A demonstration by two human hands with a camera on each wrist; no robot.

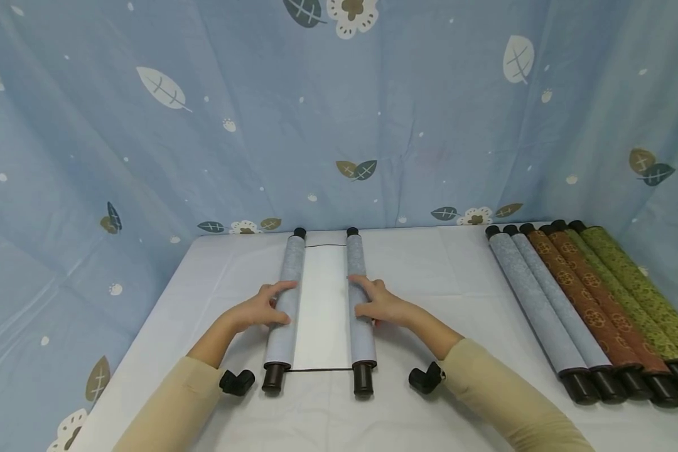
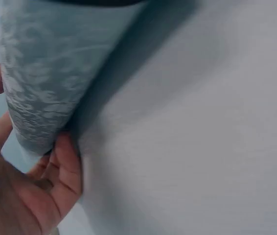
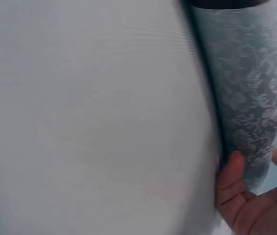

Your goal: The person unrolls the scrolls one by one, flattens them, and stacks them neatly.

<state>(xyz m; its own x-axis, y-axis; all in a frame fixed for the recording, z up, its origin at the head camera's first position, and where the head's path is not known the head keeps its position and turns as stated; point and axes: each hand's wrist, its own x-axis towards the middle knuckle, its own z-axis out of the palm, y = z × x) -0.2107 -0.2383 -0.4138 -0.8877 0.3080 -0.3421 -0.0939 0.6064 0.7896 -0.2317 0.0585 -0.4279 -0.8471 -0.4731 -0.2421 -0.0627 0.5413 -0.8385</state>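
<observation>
Forearms (image 1: 172, 398) angled inward | left hand (image 1: 260, 307), right hand (image 1: 387, 307) grip scroll (image 1: 324, 307)

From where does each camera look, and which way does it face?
On head: faces forward and down at a partly open, blue-grey patterned scroll; left hand, right hand, beige sleeves show.
On left wrist: faces the left roll; left hand shows.
On right wrist: faces the right roll; right hand shows.
Both wrist views share the white, flat sheet.
</observation>
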